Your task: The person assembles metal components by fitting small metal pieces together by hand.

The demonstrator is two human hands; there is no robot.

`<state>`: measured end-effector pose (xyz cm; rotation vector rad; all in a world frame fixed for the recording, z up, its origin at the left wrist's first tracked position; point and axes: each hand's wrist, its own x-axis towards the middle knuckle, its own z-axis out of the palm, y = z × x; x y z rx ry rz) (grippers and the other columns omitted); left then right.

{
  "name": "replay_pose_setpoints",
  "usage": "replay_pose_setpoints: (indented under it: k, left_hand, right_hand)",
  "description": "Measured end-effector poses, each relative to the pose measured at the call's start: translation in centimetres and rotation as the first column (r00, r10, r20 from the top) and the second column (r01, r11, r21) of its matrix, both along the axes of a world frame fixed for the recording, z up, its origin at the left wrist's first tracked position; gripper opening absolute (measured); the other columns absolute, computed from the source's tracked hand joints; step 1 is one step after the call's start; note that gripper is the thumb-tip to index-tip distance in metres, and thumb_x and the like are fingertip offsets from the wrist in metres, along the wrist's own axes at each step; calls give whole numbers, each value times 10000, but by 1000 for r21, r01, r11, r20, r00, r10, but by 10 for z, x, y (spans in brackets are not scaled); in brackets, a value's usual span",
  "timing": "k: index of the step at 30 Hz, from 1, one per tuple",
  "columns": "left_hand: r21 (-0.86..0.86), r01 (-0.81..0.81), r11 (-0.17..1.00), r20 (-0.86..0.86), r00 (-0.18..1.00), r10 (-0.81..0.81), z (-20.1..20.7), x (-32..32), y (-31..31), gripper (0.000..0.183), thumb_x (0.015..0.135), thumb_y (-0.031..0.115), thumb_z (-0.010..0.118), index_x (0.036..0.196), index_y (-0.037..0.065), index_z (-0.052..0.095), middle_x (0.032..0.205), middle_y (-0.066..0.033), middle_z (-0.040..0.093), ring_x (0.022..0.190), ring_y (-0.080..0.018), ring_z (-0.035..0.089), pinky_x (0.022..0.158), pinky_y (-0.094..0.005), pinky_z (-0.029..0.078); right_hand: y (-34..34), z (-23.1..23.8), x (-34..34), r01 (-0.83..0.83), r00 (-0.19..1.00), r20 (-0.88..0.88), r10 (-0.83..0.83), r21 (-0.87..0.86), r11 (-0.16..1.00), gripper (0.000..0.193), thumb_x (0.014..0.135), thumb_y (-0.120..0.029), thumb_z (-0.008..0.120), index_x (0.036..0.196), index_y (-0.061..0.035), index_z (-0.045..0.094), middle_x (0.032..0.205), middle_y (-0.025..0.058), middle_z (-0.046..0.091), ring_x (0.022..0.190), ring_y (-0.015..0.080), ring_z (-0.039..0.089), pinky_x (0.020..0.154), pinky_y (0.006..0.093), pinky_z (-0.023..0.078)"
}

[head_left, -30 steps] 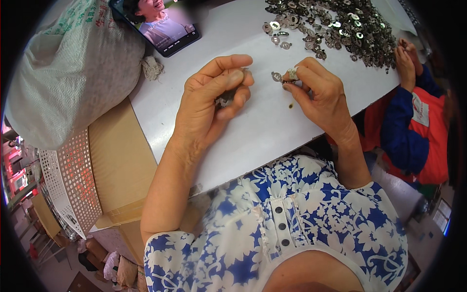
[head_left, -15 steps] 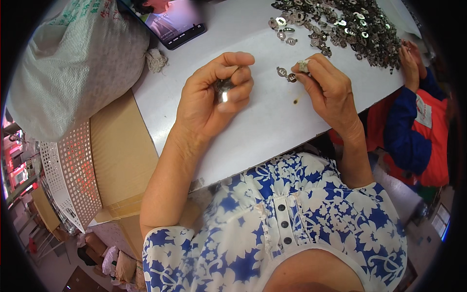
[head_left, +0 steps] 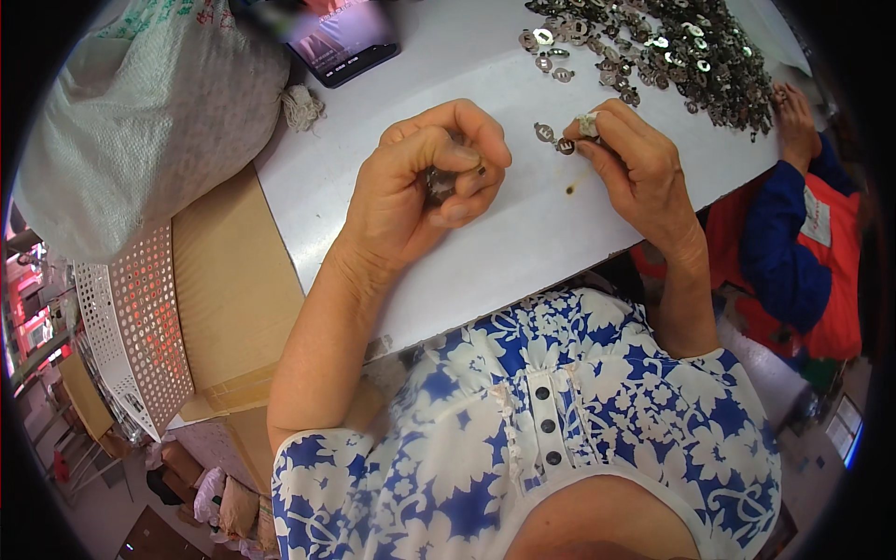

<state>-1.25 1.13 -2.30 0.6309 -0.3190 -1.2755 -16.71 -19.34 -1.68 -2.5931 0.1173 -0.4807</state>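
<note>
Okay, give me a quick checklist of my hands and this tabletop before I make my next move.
1. Left hand closed around its shiny grey metal pieces: ok.
2. Right hand firmly gripping the nearer small round grey metal disc: cannot tell; it shows right beside the fingertips.
3. Off-white finger wrap on the right hand: ok, on the finger.
4. All metal discs together in the silver-and-dark metal pile: not ok; two show apart, by the right fingertips.
5. Black rectangular phone clear of both hands: ok.
6. Co-worker's hands clear of yours: ok, beside the pile.
</note>
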Motion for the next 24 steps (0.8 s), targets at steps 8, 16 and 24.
replay_pose_setpoints:
  k: [8,16,24]
  left_hand:
    - [160,-40,986,85,996,26,7,-6,-4,194,905,137,606,916,-52,649,664,-65,565,517,-93,481,418,-201,305]
    - [338,-78,938,253,967,-11,13,-19,-8,140,894,128,681,968,10,699,725,-27,656,569,-52,563,457,-172,338]
    - [329,-121,937,392,920,-19,12,-19,-8,122,921,135,631,930,14,632,708,-38,605,571,-61,532,427,-180,271]
  right_hand:
    - [-8,-3,-3,-58,998,24,59,-56,997,109,849,-9,703,923,7,625,834,101,614,698,244,635,619,326,485]
    - [13,7,-7,-15,997,-12,82,948,319,112,1006,-138,593,1024,-41,647,819,-1,639,664,43,578,533,193,418]
    - [25,3,6,26,992,-80,101,891,454,106,971,-146,652,1001,-45,667,831,0,649,649,59,585,541,201,444]
